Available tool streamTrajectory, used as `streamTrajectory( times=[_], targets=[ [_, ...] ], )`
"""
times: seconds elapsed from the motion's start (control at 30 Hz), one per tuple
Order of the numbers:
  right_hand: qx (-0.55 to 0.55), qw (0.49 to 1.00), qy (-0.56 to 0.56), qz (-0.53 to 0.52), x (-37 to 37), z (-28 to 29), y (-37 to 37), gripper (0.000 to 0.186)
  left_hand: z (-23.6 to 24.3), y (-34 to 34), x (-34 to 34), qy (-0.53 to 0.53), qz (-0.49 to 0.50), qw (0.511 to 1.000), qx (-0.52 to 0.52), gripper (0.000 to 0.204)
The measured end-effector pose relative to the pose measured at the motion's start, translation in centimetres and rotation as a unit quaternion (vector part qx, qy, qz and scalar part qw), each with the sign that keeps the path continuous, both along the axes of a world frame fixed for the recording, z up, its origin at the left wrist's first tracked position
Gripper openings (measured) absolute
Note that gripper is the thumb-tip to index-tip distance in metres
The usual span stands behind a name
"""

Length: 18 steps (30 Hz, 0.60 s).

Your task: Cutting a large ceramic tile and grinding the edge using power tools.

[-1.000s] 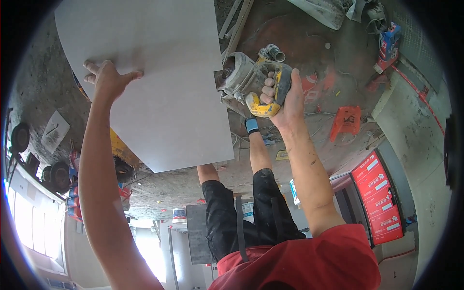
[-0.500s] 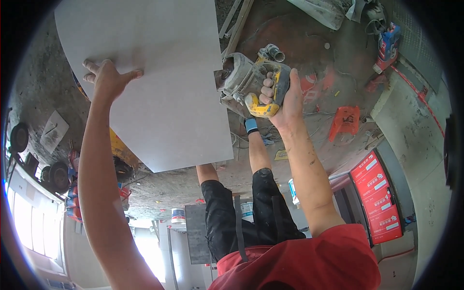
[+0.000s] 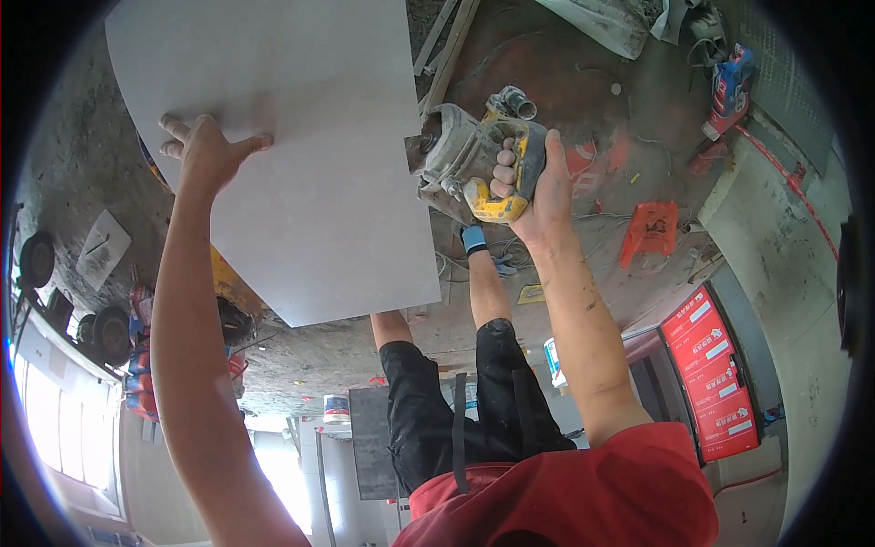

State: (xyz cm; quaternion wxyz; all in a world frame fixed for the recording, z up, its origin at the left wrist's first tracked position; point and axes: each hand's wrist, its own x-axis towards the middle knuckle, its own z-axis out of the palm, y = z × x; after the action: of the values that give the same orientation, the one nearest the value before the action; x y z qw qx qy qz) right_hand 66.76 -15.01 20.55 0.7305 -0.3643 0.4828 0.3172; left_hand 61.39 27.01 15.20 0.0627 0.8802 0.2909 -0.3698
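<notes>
A large light-grey tile (image 3: 310, 228) spreads across the left and middle of the view, with a small notch in its right edge. My left hand (image 3: 211, 150) presses flat on its left part, fingers spread and thumb out. In my right hand (image 3: 538, 178) is a dusty yellow-and-black power cutter (image 3: 456, 150), my fingers wrapped round its handle. The cutter's rounded grey guard is at the notch on the tile's edge. Whether its blade touches the tile is hidden.
Cables lie on the dusty floor near my feet, beside a red plastic piece (image 3: 650, 232). Wooden strips (image 3: 447, 55) lean beyond the cutter. Red boxes (image 3: 711, 374) are stacked at the right, and a white bucket (image 3: 336, 408) stands behind my legs.
Hardly anything differs. The tile and my left hand sit very slightly further right and lower in the picture; both hands keep the same hold.
</notes>
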Motion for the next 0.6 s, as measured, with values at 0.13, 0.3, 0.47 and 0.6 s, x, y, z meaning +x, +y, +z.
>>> streamTrajectory(
  times=[0.13,0.3,0.47,0.6],
  targets=[
    [-0.005,1.000,0.002,-0.003,0.09,-0.04,-0.27,0.058,-0.36,0.09,0.02,0.005,-0.004,1.000,-0.001,0.110],
    [0.005,1.000,0.009,-0.004,0.20,-0.09,-0.16,0.058,-0.69,0.46,-0.16,-0.007,-0.008,1.000,0.003,0.112],
    [0.001,1.000,0.010,-0.004,0.19,-0.13,-0.19,0.058,-0.29,-0.15,0.13,0.009,-0.002,1.000,0.001,0.114],
    [0.002,1.000,0.008,-0.001,0.12,-0.16,-0.15,0.058,-0.20,-0.05,-0.01,0.002,0.005,1.000,0.001,0.114]
  ],
)
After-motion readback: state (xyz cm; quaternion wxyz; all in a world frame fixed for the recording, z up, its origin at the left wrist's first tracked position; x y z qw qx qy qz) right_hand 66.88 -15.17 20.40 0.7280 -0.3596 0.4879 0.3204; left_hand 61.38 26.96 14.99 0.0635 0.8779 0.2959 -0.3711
